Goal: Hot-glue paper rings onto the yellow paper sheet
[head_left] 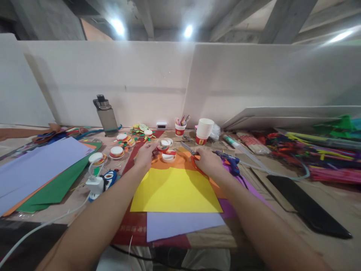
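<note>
My left hand [147, 155] is closed on a small red and white cut cup piece [163, 147]. Beside it, another cup piece [168, 157] lies on the orange paper [183, 161]. My right hand [208, 161] is wrapped round the red handles of the scissors [189, 149], whose blades point up and left, apart from the cup pieces. Below both hands lies a yellow sheet [176, 192], with a lilac sheet [183, 225] partly under it.
Stacked paper cups [204, 130], a cup of pencils [180, 128] and a bottle [106, 116] stand at the back. A blue glue gun [232, 163] and black tray [308, 205] lie right; a power strip [109, 178] and coloured sheets [42, 169] lie left.
</note>
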`<state>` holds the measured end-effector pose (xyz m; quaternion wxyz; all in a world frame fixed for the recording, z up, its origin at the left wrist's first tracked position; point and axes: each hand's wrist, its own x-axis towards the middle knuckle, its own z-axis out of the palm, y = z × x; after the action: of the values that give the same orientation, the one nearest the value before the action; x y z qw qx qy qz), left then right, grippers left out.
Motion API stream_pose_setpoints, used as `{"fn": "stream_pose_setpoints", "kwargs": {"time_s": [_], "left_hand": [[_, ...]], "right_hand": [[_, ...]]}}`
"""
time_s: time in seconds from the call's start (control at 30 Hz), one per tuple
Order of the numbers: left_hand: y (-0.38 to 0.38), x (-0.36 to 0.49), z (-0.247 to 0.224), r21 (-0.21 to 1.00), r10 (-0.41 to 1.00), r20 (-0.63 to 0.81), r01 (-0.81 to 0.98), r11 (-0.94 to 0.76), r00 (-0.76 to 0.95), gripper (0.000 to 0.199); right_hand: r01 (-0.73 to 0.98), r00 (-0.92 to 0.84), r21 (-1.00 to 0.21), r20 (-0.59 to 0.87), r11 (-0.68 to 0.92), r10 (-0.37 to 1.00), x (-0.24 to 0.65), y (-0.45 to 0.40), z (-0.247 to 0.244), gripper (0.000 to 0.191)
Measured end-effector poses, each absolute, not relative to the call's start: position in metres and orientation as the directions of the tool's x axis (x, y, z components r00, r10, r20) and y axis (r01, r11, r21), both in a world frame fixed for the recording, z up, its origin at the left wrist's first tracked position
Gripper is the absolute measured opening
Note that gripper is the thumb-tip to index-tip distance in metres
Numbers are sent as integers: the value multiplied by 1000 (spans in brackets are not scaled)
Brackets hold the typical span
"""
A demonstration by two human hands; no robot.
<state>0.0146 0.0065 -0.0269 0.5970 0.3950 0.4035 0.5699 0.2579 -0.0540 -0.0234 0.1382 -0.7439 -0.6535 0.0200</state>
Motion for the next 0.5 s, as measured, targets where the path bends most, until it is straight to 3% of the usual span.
{"fn": "stream_pose_setpoints", "kwargs": {"time_s": [0.17, 0.23, 0.37, 0.5], "left_hand": [[9, 13, -27, 895, 998, -67, -441, 65, 10, 32], [9, 14, -27, 878, 998, -59, -476, 53, 2, 28], [8, 16, -27, 858, 999, -48, -513, 31, -21, 22], [10, 16, -28, 858, 999, -46, -514, 24, -30, 18]], "right_hand": [[993, 41, -107, 3, -41, 999, 261, -56, -13, 36], [995, 17, -95, 45, -13, 999, 258, -58, -4, 32], [956, -56, -262, 282, 133, 958, 238, -56, 8, 31], [868, -186, -381, 342, 317, 921, 204, -42, 7, 27]]}}
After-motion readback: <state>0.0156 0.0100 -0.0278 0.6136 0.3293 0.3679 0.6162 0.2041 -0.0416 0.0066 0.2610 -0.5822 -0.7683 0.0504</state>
